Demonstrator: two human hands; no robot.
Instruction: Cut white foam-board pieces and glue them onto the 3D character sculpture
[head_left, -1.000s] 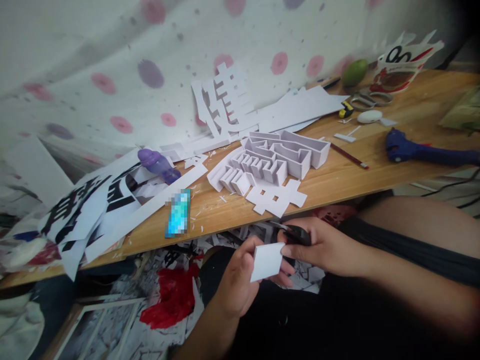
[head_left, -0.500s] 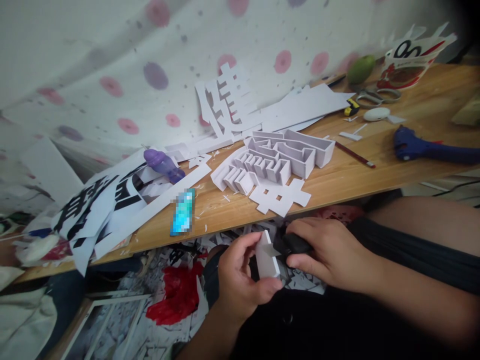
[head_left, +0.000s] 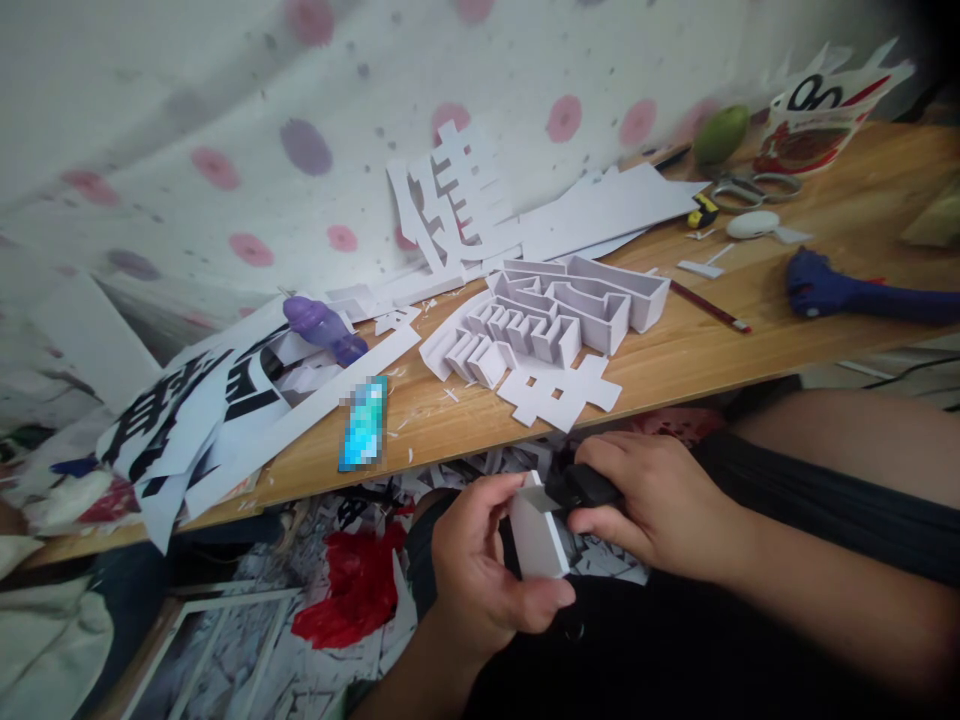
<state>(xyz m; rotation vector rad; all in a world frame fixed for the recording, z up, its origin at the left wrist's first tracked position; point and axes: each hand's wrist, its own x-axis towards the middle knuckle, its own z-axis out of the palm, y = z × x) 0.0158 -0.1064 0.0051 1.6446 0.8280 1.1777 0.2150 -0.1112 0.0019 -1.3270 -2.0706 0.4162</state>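
Below the front edge of the table, my left hand [head_left: 480,550] grips a small white foam board piece [head_left: 536,540] between thumb and fingers. My right hand [head_left: 660,495] is closed around the black handle of a utility knife [head_left: 585,487]. Its blade lies against the upper part of the board's edge; how deep it goes I cannot tell. On the table just beyond stands a white raised-wall letter shape [head_left: 555,315] built from upright strips. A flat white cut-out with square holes [head_left: 559,390] lies in front of it, near the edge.
A blue glue gun [head_left: 862,290], a pencil [head_left: 709,305], scissors [head_left: 754,188] and a tape measure [head_left: 703,212] lie to the right. A cut-out character [head_left: 450,205] leans on the wall covering. At left are a purple bottle [head_left: 322,328] and printed sheets [head_left: 202,410]. Scraps cover the floor.
My left hand and the board piece have dropped slightly and the board has tilted. The knife blade now sits nearer the board's top end. My right hand has barely moved.
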